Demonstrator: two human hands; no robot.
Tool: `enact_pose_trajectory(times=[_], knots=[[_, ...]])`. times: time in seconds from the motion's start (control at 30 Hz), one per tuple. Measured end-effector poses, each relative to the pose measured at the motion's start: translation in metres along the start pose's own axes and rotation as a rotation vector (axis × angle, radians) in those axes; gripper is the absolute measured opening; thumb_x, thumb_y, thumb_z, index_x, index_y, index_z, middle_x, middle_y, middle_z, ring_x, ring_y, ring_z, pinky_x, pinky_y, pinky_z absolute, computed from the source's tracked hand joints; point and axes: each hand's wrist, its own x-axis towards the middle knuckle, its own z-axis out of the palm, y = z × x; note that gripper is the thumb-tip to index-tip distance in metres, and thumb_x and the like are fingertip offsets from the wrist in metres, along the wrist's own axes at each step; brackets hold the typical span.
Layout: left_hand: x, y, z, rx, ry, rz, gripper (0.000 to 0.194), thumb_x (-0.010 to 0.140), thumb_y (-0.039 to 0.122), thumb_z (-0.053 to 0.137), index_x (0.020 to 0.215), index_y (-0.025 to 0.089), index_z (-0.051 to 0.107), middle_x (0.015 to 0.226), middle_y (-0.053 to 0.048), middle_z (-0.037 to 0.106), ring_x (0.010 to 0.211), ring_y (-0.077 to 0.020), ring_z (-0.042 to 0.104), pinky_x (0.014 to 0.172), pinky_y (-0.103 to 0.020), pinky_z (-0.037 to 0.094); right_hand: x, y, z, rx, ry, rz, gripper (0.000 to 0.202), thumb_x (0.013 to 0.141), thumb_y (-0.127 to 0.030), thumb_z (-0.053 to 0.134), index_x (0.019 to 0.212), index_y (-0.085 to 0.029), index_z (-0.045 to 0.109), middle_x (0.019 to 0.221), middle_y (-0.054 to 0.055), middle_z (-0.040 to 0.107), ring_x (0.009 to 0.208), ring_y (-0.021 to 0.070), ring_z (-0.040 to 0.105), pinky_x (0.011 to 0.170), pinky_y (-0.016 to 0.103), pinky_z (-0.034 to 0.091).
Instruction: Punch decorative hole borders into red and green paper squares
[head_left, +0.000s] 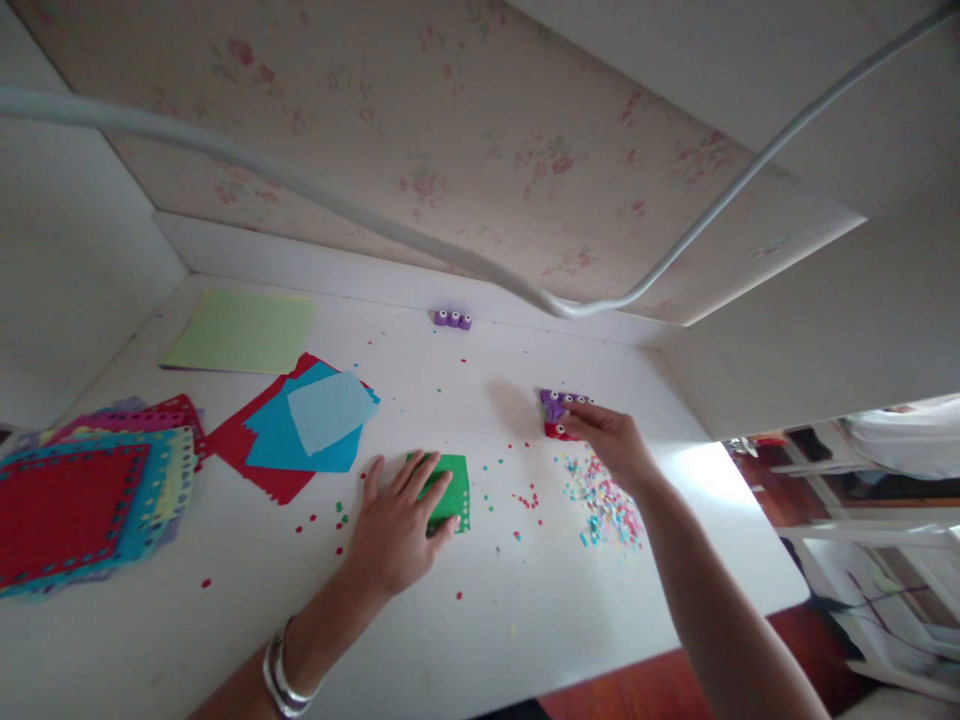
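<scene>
My left hand (401, 525) lies with its fingers spread on a small green paper (452, 490), which has punched holes along its right edge. Toward the right, my right hand (609, 440) has thumb and fingers pinched at a cluster of small purple and red punches (553, 402) with white round tops. The fingers hide part of the cluster, and whether one punch is gripped is hard to make out. Another row of purple punches (453, 320) stands near the back wall.
Hole-edged coloured sheets (75, 510) are stacked at far left. Red, blue and light blue papers (330, 410) overlap beside my left hand, behind them pale green paper (240, 332). Confetti (611, 505) is heaped at right, with bits scattered about. A white cable (450, 255) hangs across the view.
</scene>
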Motion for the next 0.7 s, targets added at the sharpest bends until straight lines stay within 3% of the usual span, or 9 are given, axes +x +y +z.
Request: enact_pose_trajectory(times=[0.1,0.13,0.2,0.47,0.7], knots=[[0.000,-0.001,0.001,-0.005,0.010,0.002,0.043,0.087,0.037,0.059,0.129,0.025,0.058,0.148,-0.011,0.048,0.135,-0.0337,0.043,0.114,-0.065,0.011,0.046,0.017,-0.039,-0.458,0.217,0.017,0.043,0.084,-0.047,0.062,0.113,-0.019,0.075,0.081,0.007,0.077,0.069,0.0227,0.069,0.058,0.031,0.050],[0.000,-0.001,0.001,-0.007,0.012,0.001,0.043,0.087,0.037,0.059,0.128,0.025,0.058,0.147,-0.011,0.048,0.135,-0.0336,0.043,0.114,-0.065,0.011,0.058,0.022,-0.048,-0.623,0.231,0.023,0.040,0.084,-0.046,0.060,0.110,-0.020,0.076,0.082,0.007,0.077,0.071,0.0235,0.070,0.060,0.031,0.050],[0.000,0.000,0.001,-0.009,0.012,-0.005,0.041,0.088,0.038,0.058,0.128,0.026,0.059,0.147,-0.010,0.048,0.135,-0.0328,0.043,0.114,-0.064,0.011,0.076,0.031,-0.060,-0.735,0.222,0.024,0.034,0.084,-0.042,0.061,0.105,-0.022,0.078,0.087,0.008,0.078,0.078,0.0257,0.071,0.065,0.031,0.051],[0.001,0.000,-0.001,-0.016,-0.009,-0.027,0.041,0.090,0.043,0.055,0.128,0.028,0.059,0.147,-0.009,0.049,0.136,-0.0304,0.042,0.115,-0.062,0.010,0.098,0.049,-0.056,-0.838,0.096,0.019,0.021,0.082,-0.034,0.063,0.091,-0.027,0.081,0.091,0.003,0.078,0.087,0.0253,0.072,0.075,0.030,0.052],[-0.001,-0.001,-0.001,-0.027,0.003,-0.018,0.042,0.088,0.038,0.059,0.128,0.026,0.058,0.148,-0.009,0.047,0.136,-0.0313,0.041,0.115,-0.063,0.010,0.102,0.053,-0.061,-0.897,0.054,0.019,0.025,0.084,-0.033,0.062,0.099,-0.025,0.080,0.094,0.005,0.078,0.088,0.0258,0.072,0.076,0.031,0.053]])
